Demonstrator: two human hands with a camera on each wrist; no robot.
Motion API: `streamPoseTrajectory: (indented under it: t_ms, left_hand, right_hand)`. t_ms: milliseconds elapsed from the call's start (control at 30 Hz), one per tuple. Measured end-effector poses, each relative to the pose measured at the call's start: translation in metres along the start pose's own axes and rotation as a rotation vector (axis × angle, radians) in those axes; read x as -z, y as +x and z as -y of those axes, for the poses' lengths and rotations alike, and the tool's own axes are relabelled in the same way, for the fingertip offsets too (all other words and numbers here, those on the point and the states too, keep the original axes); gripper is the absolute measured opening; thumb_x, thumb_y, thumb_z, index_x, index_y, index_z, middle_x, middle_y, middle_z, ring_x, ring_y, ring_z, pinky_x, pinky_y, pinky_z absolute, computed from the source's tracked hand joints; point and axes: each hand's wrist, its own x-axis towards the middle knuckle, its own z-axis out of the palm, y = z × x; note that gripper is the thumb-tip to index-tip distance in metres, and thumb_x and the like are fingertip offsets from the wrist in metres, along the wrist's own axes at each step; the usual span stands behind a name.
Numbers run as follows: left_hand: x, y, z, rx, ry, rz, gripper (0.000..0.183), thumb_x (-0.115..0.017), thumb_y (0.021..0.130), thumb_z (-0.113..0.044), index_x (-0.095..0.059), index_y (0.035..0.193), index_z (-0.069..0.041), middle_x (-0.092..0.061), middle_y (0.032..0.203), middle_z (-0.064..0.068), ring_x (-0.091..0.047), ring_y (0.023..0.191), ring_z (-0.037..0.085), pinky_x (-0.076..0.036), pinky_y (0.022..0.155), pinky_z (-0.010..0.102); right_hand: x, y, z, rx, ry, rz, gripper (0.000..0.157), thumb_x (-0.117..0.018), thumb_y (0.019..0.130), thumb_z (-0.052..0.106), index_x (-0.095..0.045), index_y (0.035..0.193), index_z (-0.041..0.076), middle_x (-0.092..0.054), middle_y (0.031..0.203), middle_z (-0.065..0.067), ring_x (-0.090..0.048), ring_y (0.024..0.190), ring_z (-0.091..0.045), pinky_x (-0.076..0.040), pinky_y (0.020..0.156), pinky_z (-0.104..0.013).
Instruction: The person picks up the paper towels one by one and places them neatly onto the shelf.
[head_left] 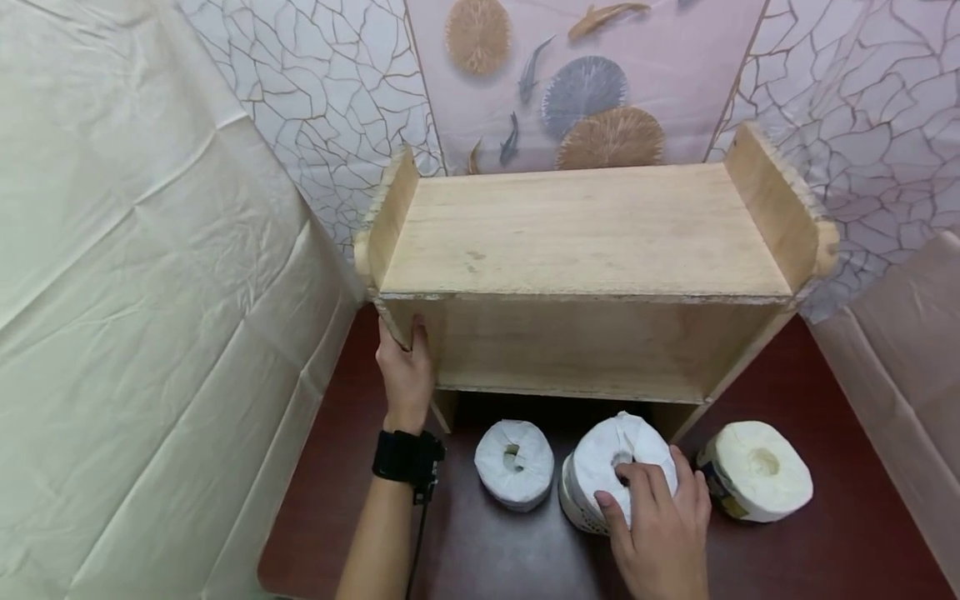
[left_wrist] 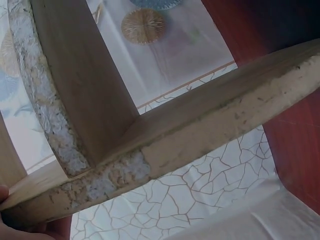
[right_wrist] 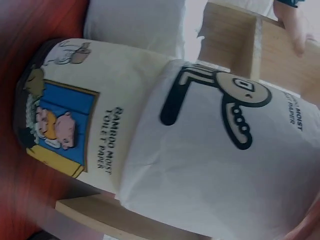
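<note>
A pale wooden shelf unit [head_left: 592, 229] stands against the backdrop. My left hand [head_left: 405, 371] grips the front edge of its left side panel; in the left wrist view, part of that hand [left_wrist: 17, 227] shows at the panel's rough edge [left_wrist: 200, 132]. With my right hand [head_left: 663, 521] I hold a white-wrapped toilet paper roll [head_left: 600, 458] from above, thumb and fingers spread over its top near the core hole. The right wrist view shows this roll's dog print [right_wrist: 240, 95] and, below the roll, a cream toilet paper roll [right_wrist: 110, 85] with a blue window picture.
A smaller white-wrapped roll [head_left: 513, 462] stands left of the held one. To the right is another cream roll [head_left: 761, 467]. All are on a dark red table [head_left: 330, 500], with cream cloth [head_left: 150, 333] rising on the left and patterned fabric [head_left: 322, 92] behind.
</note>
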Motion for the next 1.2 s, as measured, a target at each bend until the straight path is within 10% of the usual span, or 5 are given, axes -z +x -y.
streamPoseTrajectory:
  t_ms: [567, 1200]
  left_hand:
    - [-0.006, 0.000, -0.003, 0.076, -0.023, -0.011, 0.049, -0.057, 0.110, -0.009, -0.044, 0.156, -0.004, -0.063, 0.141, 0.020, -0.064, 0.126, 0.031, -0.055, 0.095, 0.051]
    - [-0.001, -0.003, 0.001, 0.027, -0.016, -0.036, 0.044, -0.059, 0.110, -0.015, -0.051, 0.152, -0.007, -0.066, 0.137, 0.017, -0.065, 0.124, 0.027, -0.056, 0.095, 0.049]
  right_hand:
    - [0.000, 0.006, 0.009, -0.030, -0.160, -0.024, 0.099, -0.039, 0.090, 0.091, -0.072, 0.098, -0.002, -0.066, 0.094, -0.022, -0.049, 0.129, -0.052, -0.029, 0.103, -0.079]
    - [0.001, 0.014, 0.008, 0.048, -0.066, -0.103, 0.079, -0.049, 0.102, 0.071, -0.068, 0.092, -0.004, -0.069, 0.086, -0.020, -0.056, 0.113, -0.055, -0.039, 0.091, -0.071]
